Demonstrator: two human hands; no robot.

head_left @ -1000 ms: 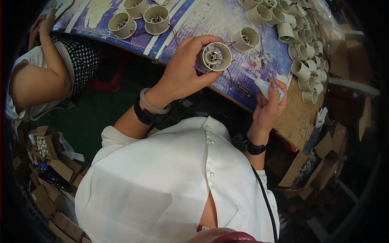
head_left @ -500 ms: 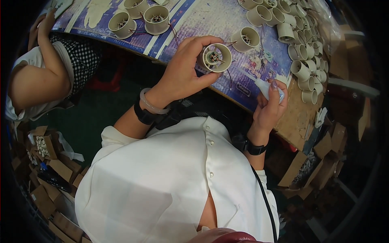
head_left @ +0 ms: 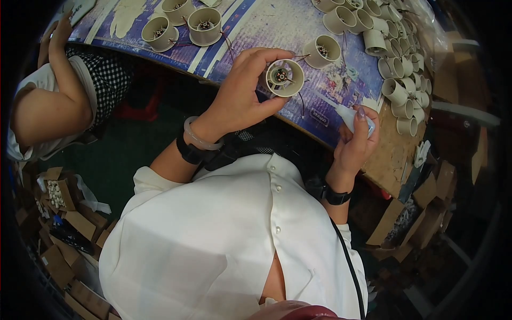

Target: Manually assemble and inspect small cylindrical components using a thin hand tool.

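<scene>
My left hand is wrapped round a cream plastic cylinder housing, its open mouth facing up. Inside the housing sits a small round motor with copper windings, and thin dark wires hang from the cylinder. In my right hand is a small white squeeze bottle with a thin pointed nozzle, tilted toward the upper left. The nozzle is apart from the held housing. Just beyond my left hand stands another cream housing with a motor in it.
Several motor housings stand at the far left of the worktable, whose covering is purple and stained. More cream cylinders are heaped along its right side. A co-worker's arm is at the left. Cardboard boxes lie below on both sides.
Almost nothing differs. Both hands keep their places with the housing and the squeeze bottle, apart from a very slight shift of the view.
</scene>
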